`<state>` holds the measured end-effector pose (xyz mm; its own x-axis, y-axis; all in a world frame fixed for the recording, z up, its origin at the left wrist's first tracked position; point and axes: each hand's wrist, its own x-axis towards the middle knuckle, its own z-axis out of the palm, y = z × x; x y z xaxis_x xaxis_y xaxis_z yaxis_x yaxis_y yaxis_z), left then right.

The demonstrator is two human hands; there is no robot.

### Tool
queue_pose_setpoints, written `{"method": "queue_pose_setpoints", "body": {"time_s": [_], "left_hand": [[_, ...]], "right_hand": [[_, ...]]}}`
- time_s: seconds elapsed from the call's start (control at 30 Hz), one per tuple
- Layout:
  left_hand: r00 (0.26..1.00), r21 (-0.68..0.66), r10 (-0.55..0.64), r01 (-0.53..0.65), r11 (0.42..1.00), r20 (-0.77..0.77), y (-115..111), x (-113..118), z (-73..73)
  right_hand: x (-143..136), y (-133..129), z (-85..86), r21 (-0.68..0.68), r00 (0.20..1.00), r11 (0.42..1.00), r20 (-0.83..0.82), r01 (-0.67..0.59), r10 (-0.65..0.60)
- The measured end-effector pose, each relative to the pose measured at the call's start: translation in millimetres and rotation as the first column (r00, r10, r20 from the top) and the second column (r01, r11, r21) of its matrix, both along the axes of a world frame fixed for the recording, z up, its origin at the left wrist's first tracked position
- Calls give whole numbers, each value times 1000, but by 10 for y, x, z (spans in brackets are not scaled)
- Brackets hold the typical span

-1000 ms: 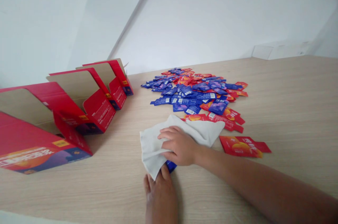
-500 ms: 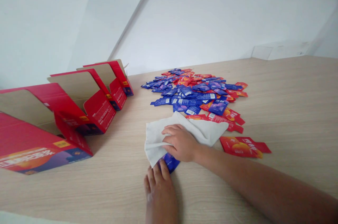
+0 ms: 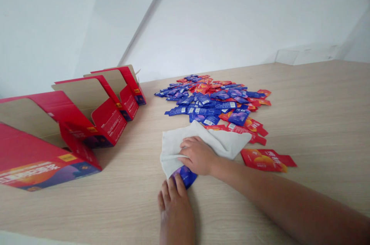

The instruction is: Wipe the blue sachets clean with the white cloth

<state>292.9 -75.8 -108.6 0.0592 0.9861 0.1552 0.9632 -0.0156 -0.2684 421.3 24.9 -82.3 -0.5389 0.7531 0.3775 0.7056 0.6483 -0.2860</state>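
Note:
Fingers of my left hand (image 3: 177,202) are pressed together and hold down the near edge of a blue pouch (image 3: 187,177) on the table. A white cloth (image 3: 175,146) covers the pouch's far part. My right hand (image 3: 198,155) grips the cloth from above, its fingers bent and pointing left, and presses it over the pouch. The cloth's far right part lies over some red pouches (image 3: 244,131). Just right of the cloth a single red-and-orange pouch (image 3: 264,160) lies flat.
A loose heap of blue and red pouches (image 3: 208,100) lies beyond the cloth. Several open red cardboard boxes (image 3: 83,119) stand in a row along the left. A white wall (image 3: 231,21) rises behind the wooden table (image 3: 318,114).
My right hand and the cloth have shifted slightly to the right, and a little more of the blue pouch shows. My left hand has stayed in place.

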Motion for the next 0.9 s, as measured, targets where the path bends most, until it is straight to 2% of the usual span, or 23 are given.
{"method": "queue_pose_setpoints", "body": {"time_s": [0.17,0.23,0.33,0.4,0.53,0.7,0.8,0.9], "left_hand": [[1000,-2,-7,7,1000,5,-14,0,21],[999,-52,5,-3,999,36,-18,6,54],[997,-127,-3,13,992,82,-18,12,104],[996,-137,-11,24,990,93,-15,13,119],[997,-112,15,-6,994,80,-6,13,83],[999,9,-6,6,1000,42,4,-1,-25],[999,46,-15,14,999,29,2,-2,-51],[999,25,0,0,1000,36,-1,6,-32]], "right_hand": [[25,-37,27,59,997,998,-74,-27,31],[24,-53,28,98,989,990,-92,-103,112],[6,-60,5,106,968,964,-30,-245,249],[-10,-54,-13,78,963,960,9,-269,270],[-27,-33,-14,34,986,985,4,-168,168],[-17,-6,19,-3,999,999,19,-32,32],[-10,-5,26,-14,1000,1000,29,-8,8],[-1,-19,23,13,999,999,-15,-35,35]]}}
